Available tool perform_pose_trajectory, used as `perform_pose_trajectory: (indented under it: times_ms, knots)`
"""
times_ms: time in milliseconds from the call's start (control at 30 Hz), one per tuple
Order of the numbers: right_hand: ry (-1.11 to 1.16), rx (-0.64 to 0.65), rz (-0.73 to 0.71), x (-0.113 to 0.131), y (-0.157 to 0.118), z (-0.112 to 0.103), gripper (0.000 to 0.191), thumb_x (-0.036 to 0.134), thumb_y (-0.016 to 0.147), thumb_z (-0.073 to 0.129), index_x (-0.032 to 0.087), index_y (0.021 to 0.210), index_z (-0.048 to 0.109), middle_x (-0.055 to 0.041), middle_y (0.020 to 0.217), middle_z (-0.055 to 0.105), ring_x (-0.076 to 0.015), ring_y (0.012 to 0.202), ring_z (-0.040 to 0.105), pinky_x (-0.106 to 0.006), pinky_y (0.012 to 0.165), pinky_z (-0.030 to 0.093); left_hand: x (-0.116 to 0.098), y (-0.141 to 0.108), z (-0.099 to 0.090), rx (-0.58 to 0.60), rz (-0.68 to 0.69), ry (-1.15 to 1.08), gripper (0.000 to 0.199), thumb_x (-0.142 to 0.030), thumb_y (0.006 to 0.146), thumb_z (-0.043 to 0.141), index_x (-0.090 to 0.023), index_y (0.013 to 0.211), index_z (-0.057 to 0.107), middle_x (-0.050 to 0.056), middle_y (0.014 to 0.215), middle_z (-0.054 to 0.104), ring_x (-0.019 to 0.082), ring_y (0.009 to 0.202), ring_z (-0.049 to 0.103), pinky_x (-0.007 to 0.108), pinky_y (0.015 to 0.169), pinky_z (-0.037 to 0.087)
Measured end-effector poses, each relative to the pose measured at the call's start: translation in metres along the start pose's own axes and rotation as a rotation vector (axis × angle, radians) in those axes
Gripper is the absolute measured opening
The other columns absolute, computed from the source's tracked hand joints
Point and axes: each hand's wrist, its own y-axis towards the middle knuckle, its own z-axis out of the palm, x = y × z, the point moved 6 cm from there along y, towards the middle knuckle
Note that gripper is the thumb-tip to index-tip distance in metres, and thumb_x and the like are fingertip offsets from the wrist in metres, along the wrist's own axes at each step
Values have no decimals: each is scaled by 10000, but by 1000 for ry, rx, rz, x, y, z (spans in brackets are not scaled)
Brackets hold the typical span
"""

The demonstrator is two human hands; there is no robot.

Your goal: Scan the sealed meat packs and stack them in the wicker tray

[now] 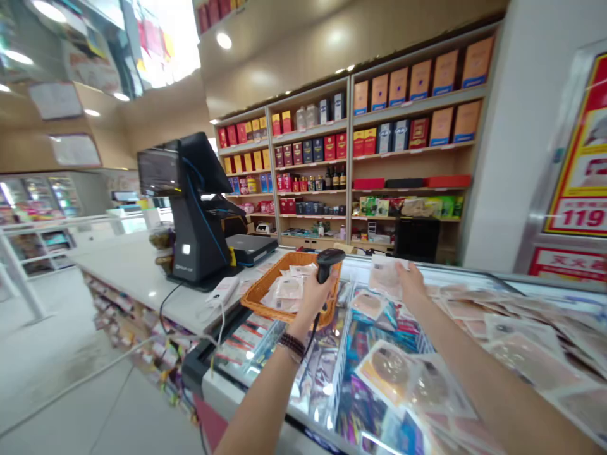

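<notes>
My left hand is wrapped round the handle of a black barcode scanner, held over the right side of an orange wicker basket. Clear packets lie in that basket. Between the fingers of my right hand is a flat clear packet with a small printed code, raised above the glass-topped freezer. More flat packets are spread below my right forearm, and a larger pile covers the right side of the freezer top.
A black checkout terminal stands on the white counter at the left, beside a dark flat device. A white cable crosses the lower left. Shelves of boxes line the back wall.
</notes>
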Motion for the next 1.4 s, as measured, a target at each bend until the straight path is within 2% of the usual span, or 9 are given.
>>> perform_pose_trajectory:
  times_ms: [133,300,400,467,600,733,1033,1233,1400]
  knots:
    - [111,-32,303,-3,-41,82,300,281,746,815,243,1033,737,11,853,750,-190,819,726,-274,713,612,-9,4,-67,-149,38,78,578,-726,712,833,-224,749,549,-56,512,514,102,414,483,215,417,396]
    - [276,181,500,-11,-98,177,270,134,780,745,241,1028,729,10,792,748,-179,740,747,-285,693,633,-12,-2,-136,-294,43,126,610,-762,690,832,-220,759,562,-52,517,517,113,425,502,220,425,418]
    - [283,337,490,-20,-119,208,316,100,713,782,244,993,747,-8,798,765,-193,810,779,-311,780,658,-6,-9,-163,-355,6,167,595,-753,704,826,-218,762,571,-45,511,528,122,431,511,230,442,445]
    - [220,378,439,-27,-121,209,345,146,695,804,258,1020,770,-33,873,802,-221,903,797,-356,844,668,-1,-14,-174,-385,-14,191,574,-735,718,820,-222,759,566,-44,515,533,124,433,513,229,441,434]
    - [16,400,240,-35,-103,175,231,192,663,783,241,888,792,-92,1019,843,-304,1106,791,-465,1014,630,7,-23,-180,-398,-33,207,532,-685,740,824,-231,748,547,-50,511,524,125,428,511,229,445,425]
    - [-151,449,71,-31,-73,116,68,192,674,727,239,719,750,-84,926,843,-311,1075,790,-509,1077,577,7,-25,-165,-377,-57,203,515,-656,733,844,-237,743,544,-56,502,515,133,418,515,234,437,414]
    - [-286,390,48,15,-16,-28,172,325,666,891,213,711,770,-70,740,795,-261,770,754,-417,797,621,-1,-8,-82,-223,-28,111,527,-664,722,831,-240,701,518,-44,509,514,114,411,484,226,424,388]
    - [-420,611,-52,27,-49,-63,397,545,566,970,234,691,758,-23,661,760,-236,657,713,-327,613,575,-2,-7,-3,-22,1,-45,594,-721,704,847,-238,717,502,-65,520,482,97,417,469,225,435,424]
    - [-719,910,-28,0,-114,-63,669,404,315,1048,260,936,842,-12,840,817,-266,779,743,-351,744,587,13,-17,51,44,-10,-95,647,-776,655,854,-231,731,514,-74,527,490,81,405,451,238,461,490]
